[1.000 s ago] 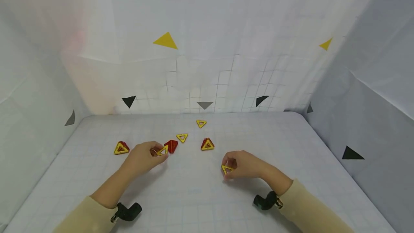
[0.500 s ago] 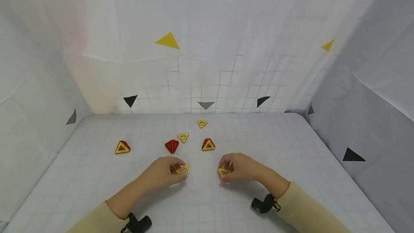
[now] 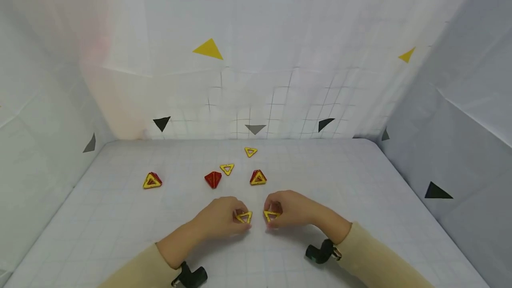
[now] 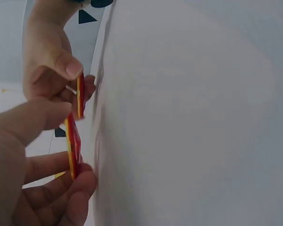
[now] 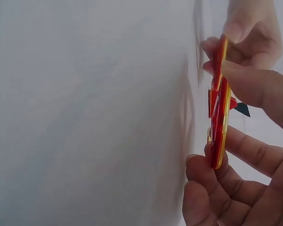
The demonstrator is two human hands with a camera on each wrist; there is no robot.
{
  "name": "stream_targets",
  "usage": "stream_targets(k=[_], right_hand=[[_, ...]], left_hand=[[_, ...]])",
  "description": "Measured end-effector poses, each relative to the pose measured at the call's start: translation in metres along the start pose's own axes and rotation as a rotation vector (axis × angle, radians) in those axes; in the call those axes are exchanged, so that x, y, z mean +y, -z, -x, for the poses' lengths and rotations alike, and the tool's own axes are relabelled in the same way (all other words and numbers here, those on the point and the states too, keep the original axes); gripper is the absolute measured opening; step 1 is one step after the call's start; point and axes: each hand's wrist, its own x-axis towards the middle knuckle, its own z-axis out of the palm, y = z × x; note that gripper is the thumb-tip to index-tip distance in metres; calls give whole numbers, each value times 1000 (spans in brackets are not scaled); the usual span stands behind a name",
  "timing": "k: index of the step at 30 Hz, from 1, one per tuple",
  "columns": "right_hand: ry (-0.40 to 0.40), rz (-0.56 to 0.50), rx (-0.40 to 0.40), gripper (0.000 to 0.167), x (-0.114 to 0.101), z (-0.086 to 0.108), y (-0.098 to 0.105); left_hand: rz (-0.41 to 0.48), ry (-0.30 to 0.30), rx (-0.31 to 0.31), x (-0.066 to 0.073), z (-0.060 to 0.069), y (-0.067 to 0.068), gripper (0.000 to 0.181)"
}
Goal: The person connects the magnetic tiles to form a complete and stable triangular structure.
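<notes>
My left hand (image 3: pixel 222 218) pinches a triangular tile (image 4: pixel 73 148) between thumb and fingers, its yellow face edged with red. A second triangular tile (image 5: pixel 220 127), also red and yellow, is pinched in my right hand (image 3: pixel 291 210). Both tiles are tilted up above the table, with a small gap between them in the head view. Beyond the hands stand a red and yellow pyramid (image 3: pixel 258 182) and a red pyramid (image 3: pixel 213 180).
Another red and yellow pyramid (image 3: pixel 152 186) stands farther left on the white table (image 3: pixel 344 168). Two flat yellow triangles (image 3: pixel 227 165) lie toward the back. White sheets with black and yellow triangle marks enclose the table at the back and sides.
My left hand has moved right and nearer to me with its tile, away from the red pyramid. The right hand has shifted slightly left with its tile, so the two are closer together.
</notes>
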Motion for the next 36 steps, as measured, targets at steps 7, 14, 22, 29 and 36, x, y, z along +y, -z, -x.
stream_targets(k=[7, 14, 22, 29, 36], right_hand=[[8, 8, 0, 25, -4, -6, -2], [-41, 23, 5, 29, -6, -10, -5], [-73, -13, -6, 33, -6, -8, -4], [-82, -68, -19, 31, -6, -3, -1], [-43, -71, -6, 29, -3, -3, -4]], left_hand=[[-55, 6, -18, 8, -8, -8, 30], [-40, 85, -33, 9, -9, -10, 34], [97, 95, -62, 6, -3, -3, 30], [132, 75, -58, 5, 0, 0, 25], [100, 83, -37, 4, -6, -9, 21]])
